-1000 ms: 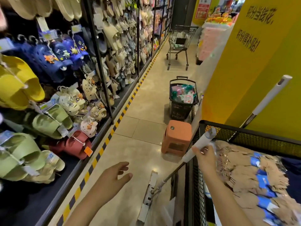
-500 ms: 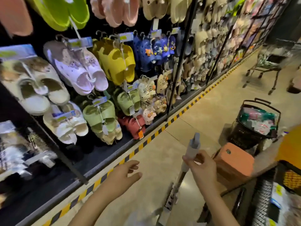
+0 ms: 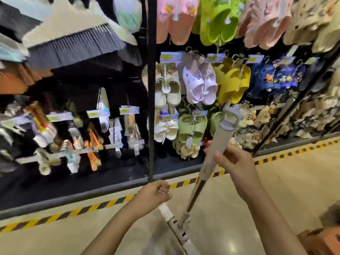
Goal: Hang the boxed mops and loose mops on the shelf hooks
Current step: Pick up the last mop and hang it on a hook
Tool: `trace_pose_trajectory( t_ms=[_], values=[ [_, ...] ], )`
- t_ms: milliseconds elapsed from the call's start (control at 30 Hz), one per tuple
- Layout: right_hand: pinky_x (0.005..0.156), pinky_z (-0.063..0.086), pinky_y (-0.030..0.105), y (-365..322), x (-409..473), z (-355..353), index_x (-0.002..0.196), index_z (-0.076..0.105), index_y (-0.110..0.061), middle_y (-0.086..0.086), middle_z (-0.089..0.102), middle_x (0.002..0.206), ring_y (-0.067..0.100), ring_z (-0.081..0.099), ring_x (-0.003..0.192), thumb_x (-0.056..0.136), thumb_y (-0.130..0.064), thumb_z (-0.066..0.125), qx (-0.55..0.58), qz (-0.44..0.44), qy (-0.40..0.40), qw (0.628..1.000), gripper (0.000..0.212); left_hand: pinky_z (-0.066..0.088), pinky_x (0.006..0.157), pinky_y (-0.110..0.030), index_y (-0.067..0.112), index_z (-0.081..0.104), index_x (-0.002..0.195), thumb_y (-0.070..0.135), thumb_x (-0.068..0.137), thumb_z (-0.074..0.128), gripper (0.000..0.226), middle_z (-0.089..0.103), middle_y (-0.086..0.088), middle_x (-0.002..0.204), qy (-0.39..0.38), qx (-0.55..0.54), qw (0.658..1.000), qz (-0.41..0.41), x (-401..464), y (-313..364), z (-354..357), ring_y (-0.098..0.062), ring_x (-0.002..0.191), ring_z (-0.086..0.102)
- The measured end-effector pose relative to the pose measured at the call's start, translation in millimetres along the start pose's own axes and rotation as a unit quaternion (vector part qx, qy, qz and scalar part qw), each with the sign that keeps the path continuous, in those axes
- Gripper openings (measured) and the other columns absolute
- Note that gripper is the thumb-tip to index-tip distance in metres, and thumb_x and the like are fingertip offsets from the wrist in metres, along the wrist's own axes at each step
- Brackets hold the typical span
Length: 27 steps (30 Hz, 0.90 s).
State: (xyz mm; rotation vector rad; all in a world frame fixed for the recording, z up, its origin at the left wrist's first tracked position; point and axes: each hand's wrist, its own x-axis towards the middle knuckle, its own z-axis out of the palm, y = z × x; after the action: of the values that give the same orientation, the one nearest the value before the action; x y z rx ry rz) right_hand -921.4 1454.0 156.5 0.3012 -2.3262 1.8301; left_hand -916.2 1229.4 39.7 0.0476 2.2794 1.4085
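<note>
Your right hand (image 3: 237,164) is wrapped around the grey grip of the mop (image 3: 214,155), right of centre in the frame, fingers curled round the handle with the thumb across the front. The handle tilts up toward the middle of the frame, its grey hanging loop sitting in front of the green slippers (image 3: 192,126), and below your grip the dark pole runs down to the white mop head (image 3: 174,225) at the bottom centre, low over the floor (image 3: 276,190). Your left hand (image 3: 152,195) is lower centre, closed into a loose fist just above the near end of that mop head; something thin and white shows at the fingers, but I cannot tell what it is or whether you are holding it. Beyond both hands, a black upright post (image 3: 151,89) splits the shelving: slippers hang on hooks to the right, blurred packaged goods and brush heads to the left. A yellow-and-black stripe (image 3: 103,204) runs along the shelf base. An orange stool (image 3: 325,240) peeks in at the bottom right corner.
</note>
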Motion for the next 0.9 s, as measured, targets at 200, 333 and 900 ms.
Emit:
trace_pose_trajectory(
  t_ms=[200,333,900],
  values=[
    [0.067,0.049,0.009,-42.8,28.0,118.3,0.085,0.074,-0.033,-0.017,0.074,0.087,-0.004,0.067,0.08,0.086,-0.021,0.056,0.092,-0.059,-0.124,0.986,0.021,0.048,0.078,-0.01,0.023,0.05,0.133,0.036,0.087,0.065,0.049,0.06,0.009,0.116,0.083,-0.097,0.992,-0.013,-45.6,-49.8,-64.3,0.0,0.1,0.061],
    [0.076,0.053,0.026,-68.9,46.8,207.4,0.099,0.072,-0.035,-0.007,0.074,0.091,0.011,0.067,0.087,0.09,-0.033,0.053,0.161,-0.073,-0.199,0.964,0.021,0.048,0.092,-0.018,0.031,0.049,0.13,0.039,0.085,0.066,0.049,0.058,0.009,0.126,0.169,-0.15,0.974,-0.005,-75.1,-87.1,-111.8,-0.002,0.112,0.057],
    [0.076,0.052,0.03,-189.1,82.7,601.7,0.101,0.065,-0.013,-0.003,0.07,0.084,0.015,0.064,0.083,0.09,-0.033,0.048,0.313,-0.097,-0.563,0.759,0.029,0.038,0.072,-0.025,0.024,0.062,0.074,0.042,0.083,0.055,0.022,0.052,-0.003,0.078,0.559,-0.191,0.803,-0.08,-220.7,-216.2,-343.1,-0.011,0.076,0.05]
  ],
)
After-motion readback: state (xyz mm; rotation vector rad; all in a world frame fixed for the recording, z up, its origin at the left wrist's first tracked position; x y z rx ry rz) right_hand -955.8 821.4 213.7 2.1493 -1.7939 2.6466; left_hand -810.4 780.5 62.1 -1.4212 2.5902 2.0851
